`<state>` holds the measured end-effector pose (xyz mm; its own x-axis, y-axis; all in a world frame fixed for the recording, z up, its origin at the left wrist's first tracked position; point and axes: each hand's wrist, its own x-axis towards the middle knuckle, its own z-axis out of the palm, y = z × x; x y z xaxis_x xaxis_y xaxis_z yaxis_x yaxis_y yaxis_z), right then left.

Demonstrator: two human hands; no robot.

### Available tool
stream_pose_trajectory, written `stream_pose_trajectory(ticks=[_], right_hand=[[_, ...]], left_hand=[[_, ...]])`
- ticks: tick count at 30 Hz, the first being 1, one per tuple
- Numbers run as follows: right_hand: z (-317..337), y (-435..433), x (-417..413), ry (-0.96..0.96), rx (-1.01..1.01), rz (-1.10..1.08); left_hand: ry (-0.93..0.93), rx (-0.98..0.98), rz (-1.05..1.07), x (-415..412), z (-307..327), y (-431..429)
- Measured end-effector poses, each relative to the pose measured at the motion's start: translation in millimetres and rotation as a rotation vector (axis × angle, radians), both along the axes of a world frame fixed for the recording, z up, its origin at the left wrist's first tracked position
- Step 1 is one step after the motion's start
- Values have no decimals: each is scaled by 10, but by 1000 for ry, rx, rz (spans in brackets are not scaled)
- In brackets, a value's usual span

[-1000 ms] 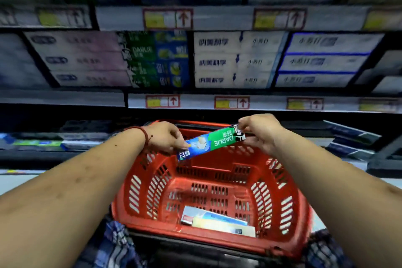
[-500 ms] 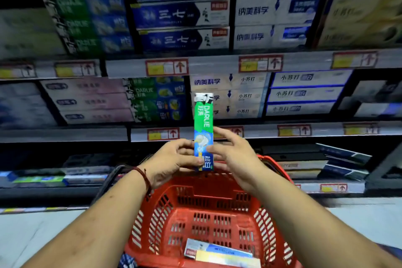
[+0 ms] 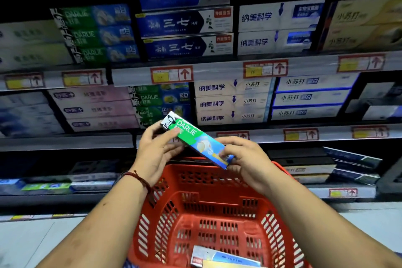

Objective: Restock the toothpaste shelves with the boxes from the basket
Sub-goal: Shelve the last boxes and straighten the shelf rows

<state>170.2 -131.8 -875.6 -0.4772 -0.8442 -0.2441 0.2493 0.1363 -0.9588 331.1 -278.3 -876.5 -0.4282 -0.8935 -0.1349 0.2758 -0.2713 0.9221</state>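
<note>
Tilted green toothpaste box [image 3: 195, 140] above red basket [image 3: 280, 230], upper end in grip of left hand [image 3: 155, 154], lower end in pinch of right hand [image 3: 248, 160].

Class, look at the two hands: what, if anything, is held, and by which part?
One green-and-blue cardboard toothpaste box: the left hand holds its green, logo end; the right hand pinches its blue end.

Just behind the gripped Darlie box [image 3: 195, 139], the shelf [image 3: 65, 141] carries stacked green Darlie cartons [image 3: 156, 99], pink cartons [image 3: 95, 107] left of them and white cartons [image 3: 230, 102] right; beneath the grip, the red basket [image 3: 217, 202] holds flat boxes [image 3: 224, 259].
</note>
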Motion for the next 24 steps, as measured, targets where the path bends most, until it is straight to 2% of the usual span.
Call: stream_pose_trajectory(ticks=[4, 7, 9, 11, 13, 17, 24], right_hand=[[-54, -1, -51, -120, -55, -270], [-134, 2, -39, -134, -42, -483], [-183, 7, -46, -136, -40, -562], [-215, 16, -48, -57, -28, -611], [-197, 22, -6, 42, -21, -614], [-65, 30, 79, 190, -81, -551], [346, -106, 145, 317, -173, -421]], left_hand=[[100, 27, 24, 35, 15, -26], [85, -11, 0, 23, -10, 27], [30, -65, -2, 28, -44, 45], [-143, -193, 38, 25, -77, 31], [-304, -336, 110, 38, -90, 1], [-421, -511, 182, 53, 9, 3], [-339, -569, 292, 181, 307, 43]])
